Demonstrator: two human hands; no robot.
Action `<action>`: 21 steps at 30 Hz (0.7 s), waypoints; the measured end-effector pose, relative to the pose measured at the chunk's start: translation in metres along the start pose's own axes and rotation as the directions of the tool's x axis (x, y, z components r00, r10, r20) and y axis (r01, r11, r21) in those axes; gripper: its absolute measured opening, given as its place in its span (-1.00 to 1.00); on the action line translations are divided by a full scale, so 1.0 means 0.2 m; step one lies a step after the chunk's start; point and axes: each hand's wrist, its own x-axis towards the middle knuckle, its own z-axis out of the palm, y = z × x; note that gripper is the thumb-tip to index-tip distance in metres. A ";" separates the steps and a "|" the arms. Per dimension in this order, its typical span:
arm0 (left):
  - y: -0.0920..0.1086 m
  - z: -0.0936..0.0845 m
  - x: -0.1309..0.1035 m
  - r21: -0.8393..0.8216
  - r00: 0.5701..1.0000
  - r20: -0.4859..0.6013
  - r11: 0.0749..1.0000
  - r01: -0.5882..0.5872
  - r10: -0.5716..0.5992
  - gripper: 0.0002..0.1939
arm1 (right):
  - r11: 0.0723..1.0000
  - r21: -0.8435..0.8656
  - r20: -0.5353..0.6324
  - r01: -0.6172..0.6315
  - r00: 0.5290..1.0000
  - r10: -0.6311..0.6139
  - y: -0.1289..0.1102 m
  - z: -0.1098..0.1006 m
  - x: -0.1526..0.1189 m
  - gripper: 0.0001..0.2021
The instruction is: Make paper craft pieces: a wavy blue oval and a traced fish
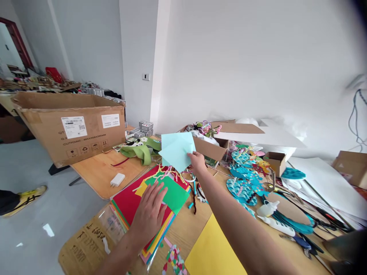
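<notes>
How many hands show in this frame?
2: the left hand over the coloured paper stack, the right hand gripping pale blue paper. Another person's hands are out of view; only a leg and shoe show.

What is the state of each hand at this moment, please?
Left hand: open, palm down over the stack of coloured paper.
Right hand: closed, holding light blue paper by its edge.
</notes>
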 end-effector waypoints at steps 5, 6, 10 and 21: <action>-0.07 0.09 -0.04 0.008 0.999 0.015 0.999 0.048 -0.048 -0.51 | 0.986 -0.159 -0.060 0.058 0.996 -0.068 -0.07 0.02 0.26 -0.67; -0.08 0.10 -0.05 0.006 0.998 0.022 0.998 0.058 -0.058 -0.51 | 0.977 -0.199 -0.072 0.081 0.993 -0.097 -0.08 0.03 0.29 -0.67; -0.10 0.13 -0.06 -0.009 0.995 0.071 0.997 0.075 -0.074 -0.52 | 0.916 -0.369 -0.099 0.156 0.974 -0.206 -0.09 0.06 0.36 -0.60; -0.10 0.11 -0.06 -0.056 0.963 0.255 0.993 0.107 -0.090 -0.73 | 0.743 -0.598 -0.063 0.302 0.906 -0.419 -0.10 0.00 0.38 -0.52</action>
